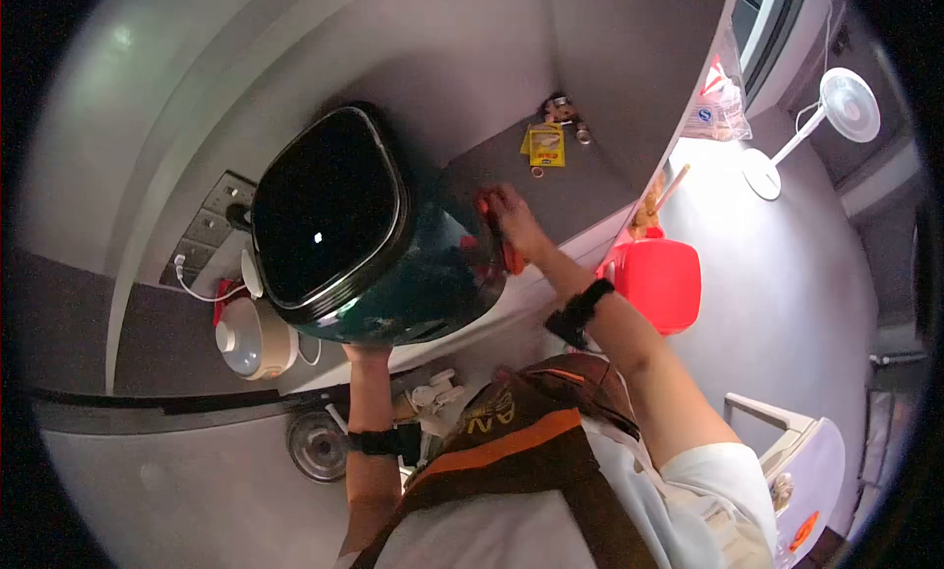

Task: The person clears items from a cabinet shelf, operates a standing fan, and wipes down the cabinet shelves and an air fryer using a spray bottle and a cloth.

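Observation:
A dark green air fryer [442, 274] with a glossy black top stands on the grey counter at the wall. My left hand [367, 354] reaches against its near lower side, and the fingers are hidden behind the body. My right hand [513, 220] is closed on a red-orange cloth [512, 258], pressed to the right side of the air fryer. Part of the cloth is covered by the hand. Dark straps circle both wrists.
Wall sockets [209, 225] and a cream rice cooker [270, 340] are left of the air fryer. Yellow packets [547, 146] lie in the back corner. Beyond the counter edge stand a red bin [664, 286] and a white lamp [762, 174]. A glass lid [318, 446] is at lower left.

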A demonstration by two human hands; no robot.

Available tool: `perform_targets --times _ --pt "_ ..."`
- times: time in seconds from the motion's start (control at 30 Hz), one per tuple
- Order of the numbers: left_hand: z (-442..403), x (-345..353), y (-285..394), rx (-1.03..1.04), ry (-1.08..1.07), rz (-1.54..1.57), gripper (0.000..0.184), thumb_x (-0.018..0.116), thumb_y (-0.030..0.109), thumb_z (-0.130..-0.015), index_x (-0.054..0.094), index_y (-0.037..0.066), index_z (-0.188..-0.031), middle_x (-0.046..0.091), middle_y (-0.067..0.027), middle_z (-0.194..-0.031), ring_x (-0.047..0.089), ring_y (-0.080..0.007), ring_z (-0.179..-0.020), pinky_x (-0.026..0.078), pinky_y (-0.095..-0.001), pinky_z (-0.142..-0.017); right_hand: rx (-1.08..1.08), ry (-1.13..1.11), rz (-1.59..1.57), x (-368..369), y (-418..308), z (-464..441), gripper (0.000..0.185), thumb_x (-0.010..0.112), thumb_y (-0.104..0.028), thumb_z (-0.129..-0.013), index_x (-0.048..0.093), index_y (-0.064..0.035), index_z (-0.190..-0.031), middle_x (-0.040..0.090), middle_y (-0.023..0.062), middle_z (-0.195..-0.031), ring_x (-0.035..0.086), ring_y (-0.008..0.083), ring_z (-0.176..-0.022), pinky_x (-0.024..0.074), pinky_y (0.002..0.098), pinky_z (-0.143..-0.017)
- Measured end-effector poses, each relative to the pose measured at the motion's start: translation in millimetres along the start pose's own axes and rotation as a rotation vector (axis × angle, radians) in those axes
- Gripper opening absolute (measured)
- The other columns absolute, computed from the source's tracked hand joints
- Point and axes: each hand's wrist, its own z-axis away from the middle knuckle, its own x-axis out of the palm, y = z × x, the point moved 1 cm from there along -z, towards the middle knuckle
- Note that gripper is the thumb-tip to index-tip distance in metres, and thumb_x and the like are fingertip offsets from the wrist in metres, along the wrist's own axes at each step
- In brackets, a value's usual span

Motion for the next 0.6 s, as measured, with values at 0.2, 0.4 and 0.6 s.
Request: perform_targets --times 0.2,0.4,0.6 --pt "37.9 -2.6 4.8 0.015 0.358 0.053 0.047 0.05 0.039 -0.09 0.049 0.007 -0.124 0.06 -0.0116 -0.113 0.056 -0.0302 -0.106 0.045 -0.0418 -0.093 0.082 -0.192 1.226 -83.2 -34.2 -91.4 0.043 0.058 -0.025 -0.084 0.052 -0.0001 -0.118 0.056 0.0245 -0.112 0.054 0.0331 -0.11 0.0464 0.0433 -0.088" --pt "114.9 -51.0 -24.5 -0.096 0.537 -0.304 0.038 0.056 0.034 -0.09 0.051 0.009 -0.119 0.061 -0.0046 -0.104 0.059 -0.0184 -0.096 0.044 -0.0323 -0.082 -0.153 -0.153 1.366 -136.0 6.9 -134.5 0.049 0.071 -0.032 -0.071 0.061 0.0005 -0.106 0.057 0.0201 -0.115 0.049 0.0367 -0.116 0.045 0.0471 -0.091" --pt "135.8 27.2 -54.6 -0.459 0.215 -0.747 0.025 0.053 0.017 -0.093 0.053 0.006 -0.115 0.063 -0.005 -0.1 0.058 -0.0124 -0.094 0.046 -0.0262 -0.079 -0.088 -0.418 1.506 -126.4 -38.0 -137.1 0.076 0.079 -0.048 -0.056 0.059 -0.0003 -0.112 0.056 0.0199 -0.119 0.047 0.0373 -0.117 0.0417 0.0471 -0.096"
